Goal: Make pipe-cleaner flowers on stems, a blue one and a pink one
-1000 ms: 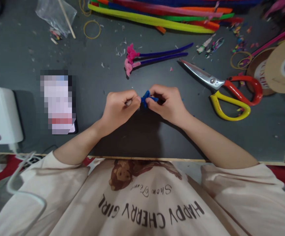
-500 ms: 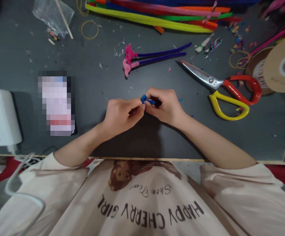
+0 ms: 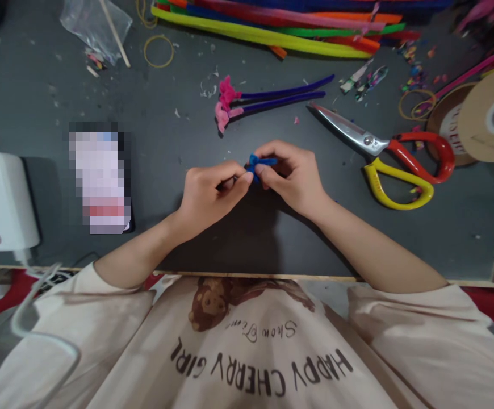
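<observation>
Between my fingertips is a small blue fuzzy piece (image 3: 254,162), bent into short loops, with a short end pointing right. My left hand (image 3: 213,192) pinches its left side. Thumb and fingers of my right hand (image 3: 292,177) are closed on its right side. Beyond my hands lie two flower-like pieces, one dark pink (image 3: 228,92) and one light pink (image 3: 222,116), each on a purple stem. Scissors (image 3: 368,140) with one red and one yellow handle rest spread apart to the right of my right hand.
Colourful fuzzy stems (image 3: 268,37) lie across the far side. A phone (image 3: 102,182) and a white device (image 3: 4,201) with a cable are at the left. Spools (image 3: 485,113), rubber bands (image 3: 158,51), scraps and a plastic bag (image 3: 97,28) lie around the table.
My right hand has shifted slightly away from me and its fingers have moved on the blue piece. More of the blue piece shows now, its end pointing right.
</observation>
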Tool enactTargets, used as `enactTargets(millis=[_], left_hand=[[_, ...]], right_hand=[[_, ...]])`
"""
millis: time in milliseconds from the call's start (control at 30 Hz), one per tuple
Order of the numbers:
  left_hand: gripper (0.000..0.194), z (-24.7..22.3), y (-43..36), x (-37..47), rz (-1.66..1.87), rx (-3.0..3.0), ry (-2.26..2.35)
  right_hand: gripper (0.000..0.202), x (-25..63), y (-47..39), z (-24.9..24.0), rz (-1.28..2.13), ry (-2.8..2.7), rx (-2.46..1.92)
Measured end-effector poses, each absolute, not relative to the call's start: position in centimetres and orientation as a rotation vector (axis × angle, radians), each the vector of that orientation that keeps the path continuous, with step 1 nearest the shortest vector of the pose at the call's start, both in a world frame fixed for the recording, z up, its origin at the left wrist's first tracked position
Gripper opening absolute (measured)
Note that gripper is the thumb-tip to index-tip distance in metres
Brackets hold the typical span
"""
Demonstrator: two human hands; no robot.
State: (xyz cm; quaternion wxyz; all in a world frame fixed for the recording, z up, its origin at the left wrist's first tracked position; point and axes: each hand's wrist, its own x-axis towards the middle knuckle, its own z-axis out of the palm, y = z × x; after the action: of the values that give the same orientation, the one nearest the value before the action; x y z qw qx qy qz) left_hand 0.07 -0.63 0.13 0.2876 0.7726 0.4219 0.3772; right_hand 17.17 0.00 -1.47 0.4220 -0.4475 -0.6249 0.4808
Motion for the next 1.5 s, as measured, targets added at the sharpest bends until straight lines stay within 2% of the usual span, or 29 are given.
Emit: enactTargets(millis=[467,700,900,1100,1300,1500], left_hand=[[0.026,0.5,0.1,-0.6,1.034,2.221,1.105],[0.030,0.4,0.2,-0.5,0.959,2.014,1.147],[0.026,0.3,0.4,-0.3,0.931,1.849,1.184],[0.033,0.5,0.0,-0.4,0.940,1.966,1.105],[0.028,0.2,-0.4,-0.1,0.985,2.215,0.951],[0.021,-0.1,-0.6,-0.3,0.811,2.241,0.959]], right_hand=[[0.007,17.5,0.1,-1.0,1.312,-1.699,-1.105],[0.007,17.5,0.1,-1.0,1.295,-1.661,-1.069],[0.007,17.6,0.1,-1.3,1.290,-1.637,-1.032],[0.007,17.6,0.1,-1.2,1.314,-1.653,-1.079],[0.007,17.6,0.1,-1.0,1.226,-1.771,-1.077],[0.007,17.5,0.1,-1.1,1.221,-1.808,-1.039]])
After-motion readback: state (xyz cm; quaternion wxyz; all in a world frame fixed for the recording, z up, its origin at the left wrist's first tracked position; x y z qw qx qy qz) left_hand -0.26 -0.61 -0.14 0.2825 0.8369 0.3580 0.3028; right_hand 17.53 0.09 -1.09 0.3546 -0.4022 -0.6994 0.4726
